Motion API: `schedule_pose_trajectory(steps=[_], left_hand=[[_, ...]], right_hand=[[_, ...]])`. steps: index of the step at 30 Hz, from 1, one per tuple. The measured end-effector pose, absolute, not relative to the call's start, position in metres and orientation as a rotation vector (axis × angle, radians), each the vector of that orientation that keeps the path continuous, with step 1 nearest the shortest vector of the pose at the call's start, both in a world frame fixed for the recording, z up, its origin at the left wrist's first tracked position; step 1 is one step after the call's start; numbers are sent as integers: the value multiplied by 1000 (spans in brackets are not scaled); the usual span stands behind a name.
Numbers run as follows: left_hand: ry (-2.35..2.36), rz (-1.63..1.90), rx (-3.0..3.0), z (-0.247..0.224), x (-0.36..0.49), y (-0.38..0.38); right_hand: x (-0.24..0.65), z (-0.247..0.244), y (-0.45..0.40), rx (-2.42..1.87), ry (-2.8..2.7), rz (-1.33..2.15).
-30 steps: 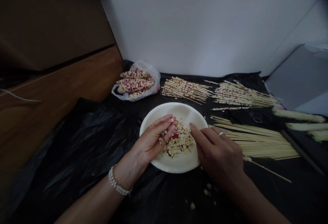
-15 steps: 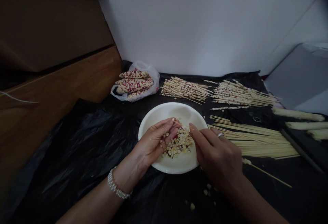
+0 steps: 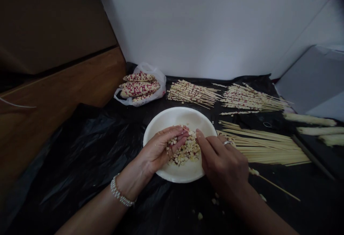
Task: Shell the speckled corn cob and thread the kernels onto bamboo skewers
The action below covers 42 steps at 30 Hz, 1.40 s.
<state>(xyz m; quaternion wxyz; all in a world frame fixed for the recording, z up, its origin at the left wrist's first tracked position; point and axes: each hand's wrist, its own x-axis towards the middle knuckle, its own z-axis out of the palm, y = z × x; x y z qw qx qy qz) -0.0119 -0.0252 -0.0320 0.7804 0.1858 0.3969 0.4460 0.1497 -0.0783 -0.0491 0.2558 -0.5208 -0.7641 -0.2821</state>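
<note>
A white bowl (image 3: 180, 175) holds loose corn kernels (image 3: 184, 152), pale with some dark red. Over its left part is my left hand (image 3: 163, 145), thumb and fingers pinched on a small kernel (image 3: 182, 126). My right hand (image 3: 221, 154), with a ring, is closed over the bowl's right side, fingertips near the left ones. A thin stick runs between the two hands; its far end is hidden by my right hand. One skewer (image 3: 279, 187) with kernels at its end lies right of my right wrist.
Speckled corn cobs (image 3: 139, 86) lie in a plastic bag (image 3: 161, 80) at the back. Kernel-threaded skewers form two piles (image 3: 188, 93), (image 3: 242, 97). Bare sticks (image 3: 271, 149) and stripped cobs (image 3: 309, 119) are at right. Black plastic (image 3: 88, 149) covers the surface; a few kernels lie in front.
The view has shifted slightly, moving the scene a little to the left. The fingers of my left hand have shifted slightly over the kernels, and the dark red spot beside them no longer shows.
</note>
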Motion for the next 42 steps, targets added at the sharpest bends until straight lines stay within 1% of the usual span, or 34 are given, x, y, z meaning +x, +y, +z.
schedule_pose_trajectory(steps=[3, 10, 15, 24, 34, 42], left_hand=[[857, 885, 397, -31, -9, -29], [725, 928, 137, -26, -12, -23], [624, 951, 224, -25, -20, -21], [761, 968, 256, -30, -14, -22], [757, 1076, 229, -32, -18, -23], [774, 1093, 192, -27, -12, -24]], right_hand=[[148, -49, -78, -1422, -2083, -742], [152, -44, -77, -1419, -2052, -741], [155, -46, -76, -1392, -2067, -713], [154, -44, -77, -1347, -2046, -675], [156, -44, -77, -1382, -2089, -733], [155, -47, -77, -1399, -2092, -752]])
